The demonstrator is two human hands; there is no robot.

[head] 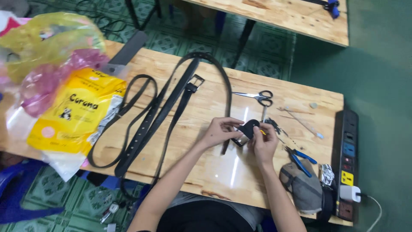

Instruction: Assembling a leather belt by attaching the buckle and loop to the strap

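Over the wooden table (214, 172), my left hand (218, 132) and my right hand (264, 144) together hold the end of a black belt (248, 127) with a metal buckle. A small yellow-tipped tool shows between my right fingers, touching the belt end. That belt runs up and loops back across the table (223, 77). Two more black belts (146, 124) lie to the left, one with a square metal buckle (196, 81).
Scissors (259, 97) lie behind my hands. Blue-handled pliers (300, 159), a grey pouch (304, 187) and a black power strip (346, 163) with a white charger sit at the right edge. Yellow and pink plastic bags (73, 107) fill the left end.
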